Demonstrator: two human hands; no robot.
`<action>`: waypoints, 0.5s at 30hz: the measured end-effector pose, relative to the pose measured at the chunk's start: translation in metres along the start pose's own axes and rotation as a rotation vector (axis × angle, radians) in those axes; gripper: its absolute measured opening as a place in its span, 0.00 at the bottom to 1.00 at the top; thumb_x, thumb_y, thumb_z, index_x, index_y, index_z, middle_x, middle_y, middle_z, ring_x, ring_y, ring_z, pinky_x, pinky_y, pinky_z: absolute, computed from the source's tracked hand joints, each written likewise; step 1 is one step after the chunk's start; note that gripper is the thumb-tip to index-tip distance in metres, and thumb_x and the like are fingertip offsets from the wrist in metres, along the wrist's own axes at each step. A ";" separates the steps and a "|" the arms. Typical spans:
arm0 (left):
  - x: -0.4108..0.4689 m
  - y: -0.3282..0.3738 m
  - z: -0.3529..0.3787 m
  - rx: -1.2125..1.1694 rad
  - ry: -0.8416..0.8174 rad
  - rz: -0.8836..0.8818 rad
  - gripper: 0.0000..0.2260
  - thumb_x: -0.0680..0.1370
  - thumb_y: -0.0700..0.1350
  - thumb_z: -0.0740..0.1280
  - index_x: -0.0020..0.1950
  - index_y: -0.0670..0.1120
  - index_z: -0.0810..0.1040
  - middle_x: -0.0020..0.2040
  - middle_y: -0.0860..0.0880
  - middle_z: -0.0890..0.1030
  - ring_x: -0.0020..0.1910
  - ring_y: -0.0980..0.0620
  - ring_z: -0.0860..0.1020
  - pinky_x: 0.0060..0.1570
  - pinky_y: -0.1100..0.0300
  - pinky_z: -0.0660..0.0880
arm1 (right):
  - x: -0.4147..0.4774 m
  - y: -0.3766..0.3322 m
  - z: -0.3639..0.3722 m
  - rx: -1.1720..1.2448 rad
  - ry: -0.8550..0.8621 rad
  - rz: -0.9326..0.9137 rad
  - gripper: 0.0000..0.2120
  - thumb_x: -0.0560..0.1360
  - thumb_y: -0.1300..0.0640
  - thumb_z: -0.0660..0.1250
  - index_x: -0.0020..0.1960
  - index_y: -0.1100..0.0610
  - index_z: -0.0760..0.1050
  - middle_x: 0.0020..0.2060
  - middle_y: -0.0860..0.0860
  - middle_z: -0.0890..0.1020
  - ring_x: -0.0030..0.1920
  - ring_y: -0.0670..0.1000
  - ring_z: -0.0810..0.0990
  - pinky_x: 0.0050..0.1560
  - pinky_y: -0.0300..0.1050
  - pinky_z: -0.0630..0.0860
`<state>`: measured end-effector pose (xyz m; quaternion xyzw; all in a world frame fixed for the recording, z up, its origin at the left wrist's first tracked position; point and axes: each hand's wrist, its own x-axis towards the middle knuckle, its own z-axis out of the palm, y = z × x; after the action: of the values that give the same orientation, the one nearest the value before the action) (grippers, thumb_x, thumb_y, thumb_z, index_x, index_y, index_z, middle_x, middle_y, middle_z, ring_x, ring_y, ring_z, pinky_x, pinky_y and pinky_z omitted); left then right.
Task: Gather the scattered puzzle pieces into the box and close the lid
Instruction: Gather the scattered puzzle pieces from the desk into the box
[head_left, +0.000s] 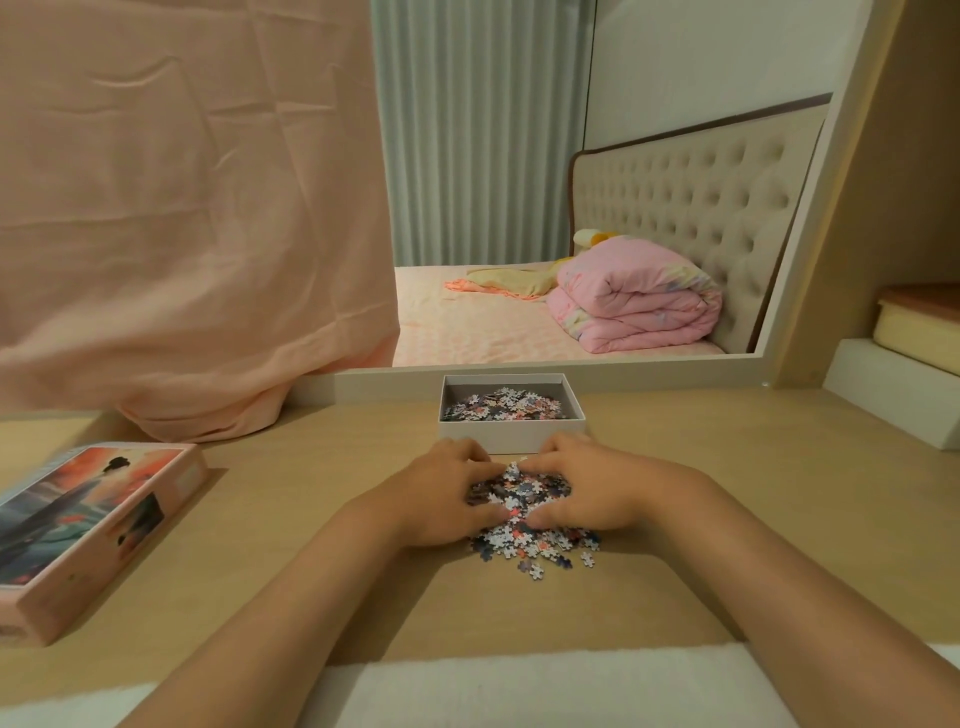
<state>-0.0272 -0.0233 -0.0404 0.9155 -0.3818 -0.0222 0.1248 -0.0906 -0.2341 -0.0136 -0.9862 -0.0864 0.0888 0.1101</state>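
A heap of small puzzle pieces (530, 543) lies on the wooden desk (727, 493). My left hand (441, 493) and my right hand (592, 491) cup the heap from both sides, fingers curled around a mound of pieces between them. Loose pieces spill out on the near side of the hands. Just beyond the hands stands the open white box (511, 435), partly filled with pieces. The pink lid (78, 535) with a painted picture lies at the left of the desk.
A mirror (571, 208) stands behind the box, half draped by a pink cloth (182, 234). A white block (893, 400) sits at the right. A white towel (545, 686) lies along the desk's near edge.
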 end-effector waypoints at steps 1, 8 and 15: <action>0.001 -0.001 0.002 -0.014 0.021 0.008 0.27 0.77 0.62 0.64 0.74 0.55 0.69 0.66 0.54 0.68 0.67 0.55 0.65 0.68 0.55 0.64 | 0.000 -0.001 0.000 0.004 0.019 -0.004 0.35 0.74 0.35 0.67 0.77 0.44 0.63 0.68 0.47 0.65 0.69 0.50 0.66 0.70 0.52 0.66; 0.002 0.003 -0.001 -0.101 0.167 0.076 0.13 0.77 0.52 0.70 0.61 0.53 0.82 0.53 0.54 0.78 0.49 0.56 0.76 0.51 0.63 0.73 | 0.004 -0.009 0.002 0.113 0.154 -0.030 0.18 0.75 0.47 0.72 0.64 0.45 0.79 0.55 0.45 0.79 0.52 0.46 0.77 0.56 0.45 0.76; 0.001 0.003 -0.004 -0.263 0.226 0.060 0.07 0.75 0.48 0.73 0.53 0.51 0.85 0.45 0.56 0.84 0.42 0.60 0.79 0.47 0.61 0.77 | 0.007 -0.012 0.001 0.234 0.241 -0.002 0.07 0.72 0.52 0.77 0.50 0.48 0.85 0.41 0.45 0.83 0.41 0.45 0.80 0.41 0.38 0.76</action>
<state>-0.0278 -0.0255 -0.0360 0.8761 -0.3864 0.0350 0.2863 -0.0855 -0.2213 -0.0125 -0.9701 -0.0625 -0.0205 0.2338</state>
